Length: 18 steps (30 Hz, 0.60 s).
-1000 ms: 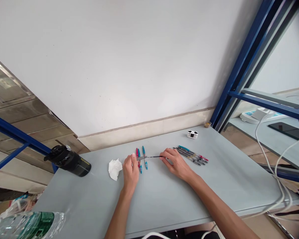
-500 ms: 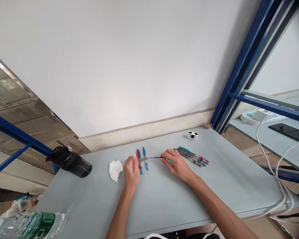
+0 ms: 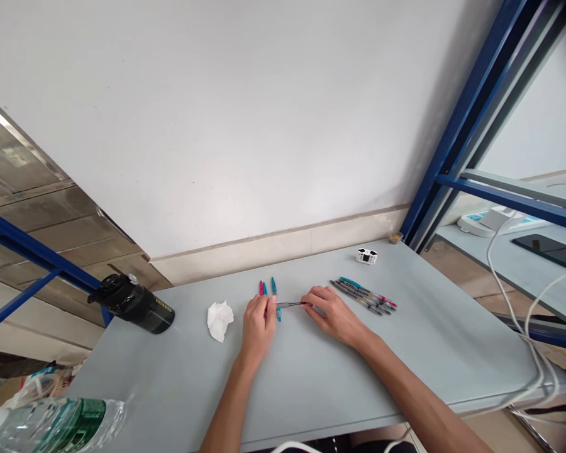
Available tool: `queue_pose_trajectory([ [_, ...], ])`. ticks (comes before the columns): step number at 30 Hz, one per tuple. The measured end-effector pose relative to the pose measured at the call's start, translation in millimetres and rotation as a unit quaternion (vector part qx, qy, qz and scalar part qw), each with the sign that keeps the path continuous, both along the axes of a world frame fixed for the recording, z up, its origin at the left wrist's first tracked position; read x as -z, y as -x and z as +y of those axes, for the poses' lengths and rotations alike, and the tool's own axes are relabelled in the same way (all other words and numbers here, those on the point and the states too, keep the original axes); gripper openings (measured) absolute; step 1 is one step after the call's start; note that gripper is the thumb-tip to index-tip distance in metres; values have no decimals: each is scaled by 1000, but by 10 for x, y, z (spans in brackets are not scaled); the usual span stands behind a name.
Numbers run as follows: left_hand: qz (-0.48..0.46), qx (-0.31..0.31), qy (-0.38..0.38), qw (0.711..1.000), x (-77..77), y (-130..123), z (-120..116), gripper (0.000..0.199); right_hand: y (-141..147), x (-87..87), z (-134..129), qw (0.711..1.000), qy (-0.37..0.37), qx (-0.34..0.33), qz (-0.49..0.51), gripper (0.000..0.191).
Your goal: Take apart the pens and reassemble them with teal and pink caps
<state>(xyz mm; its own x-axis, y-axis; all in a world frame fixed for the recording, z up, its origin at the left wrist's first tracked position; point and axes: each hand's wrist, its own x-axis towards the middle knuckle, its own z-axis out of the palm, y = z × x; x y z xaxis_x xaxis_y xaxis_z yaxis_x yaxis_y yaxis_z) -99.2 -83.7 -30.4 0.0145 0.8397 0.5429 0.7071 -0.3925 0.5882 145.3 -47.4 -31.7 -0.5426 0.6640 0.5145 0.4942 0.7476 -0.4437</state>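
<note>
My left hand point(image 3: 259, 319) is closed around a grey pen barrel point(image 3: 287, 304) that points sideways to the right. A thin dark pen refill point(image 3: 304, 304) sticks out of the barrel's right end, pinched between the thumb and fingers of my right hand point(image 3: 332, 311). Under and beyond my left hand lie a few pens, with a blue pen point(image 3: 273, 286) and a pink pen point(image 3: 261, 288) showing. The lower parts of these are partly hidden by the hand. Right of my right hand several grey, blue and red pens point(image 3: 365, 296) lie side by side.
A crumpled white tissue point(image 3: 219, 320) lies left of my left hand on the grey table point(image 3: 179, 390). A black bottle point(image 3: 134, 303) lies tilted at the left, near a clear plastic bottle point(image 3: 56, 425). A small white device point(image 3: 366, 256) sits at the back; white cables point(image 3: 528, 314) hang right.
My left hand has moved right with the barrel, over the lying pens. Less of the thin refill shows between the hands. My right hand stays nearly where it was.
</note>
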Motion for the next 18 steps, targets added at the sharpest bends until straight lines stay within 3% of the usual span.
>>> queue_pose_trajectory([
  [7, 14, 95, 12, 995, 26, -36, -14, 23, 20, 3, -18, 999, 31, -8, 1, 18],
  [18, 11, 138, -19, 990, 26, -35, 11, 5, 5, -2, -25, 999, 51, -11, -2, 17],
])
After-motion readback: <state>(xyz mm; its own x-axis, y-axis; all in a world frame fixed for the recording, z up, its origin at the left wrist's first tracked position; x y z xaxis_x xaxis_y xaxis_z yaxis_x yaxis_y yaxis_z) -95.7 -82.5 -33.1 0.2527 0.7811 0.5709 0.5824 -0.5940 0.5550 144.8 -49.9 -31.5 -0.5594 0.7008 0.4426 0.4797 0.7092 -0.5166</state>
